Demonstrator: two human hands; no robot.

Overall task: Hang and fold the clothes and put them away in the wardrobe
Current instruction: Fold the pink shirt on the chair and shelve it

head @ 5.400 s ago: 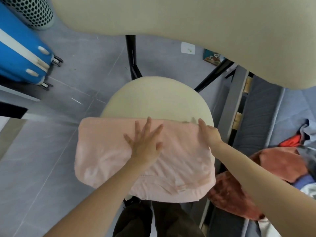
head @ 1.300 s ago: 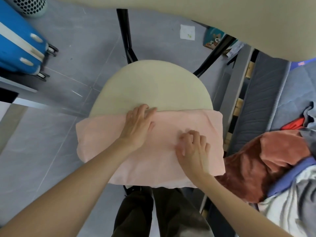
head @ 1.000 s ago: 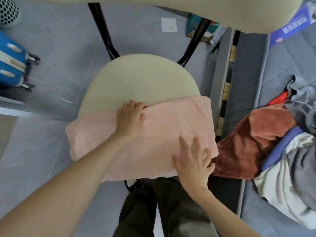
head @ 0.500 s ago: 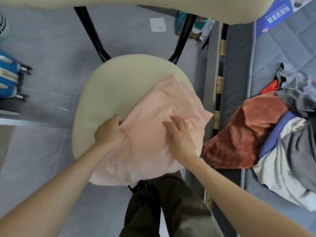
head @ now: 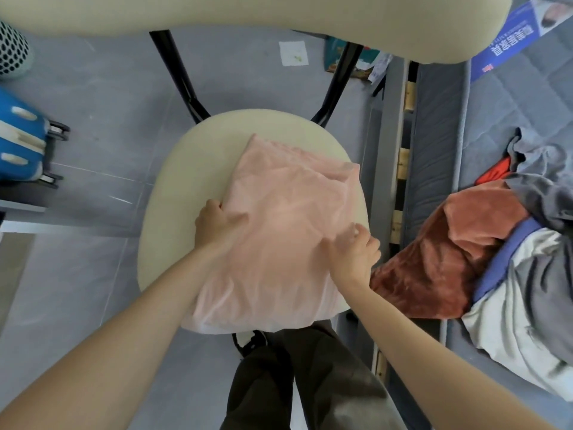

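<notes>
A folded pink garment (head: 279,225) lies on the cream seat of a chair (head: 183,169), its near edge hanging over the front of the seat. My left hand (head: 214,221) grips the garment's left edge, fingers tucked under the cloth. My right hand (head: 353,252) grips the right edge near the seat's rim, fingers curled into the fabric. A pile of unfolded clothes lies on the bed to the right: a rust-red piece (head: 440,256), a white and grey one (head: 521,299), a grey one (head: 545,178).
The chair's cream backrest (head: 248,13) spans the top, on black legs (head: 176,72). A blue suitcase (head: 21,144) stands at the left on the grey tiled floor. The bed frame (head: 384,144) runs beside the chair. My dark trousers (head: 304,377) are below.
The pink garment has been turned on the seat from lying crosswise to lying lengthwise. Both hands moved from pressing on top of it to gripping its two side edges.
</notes>
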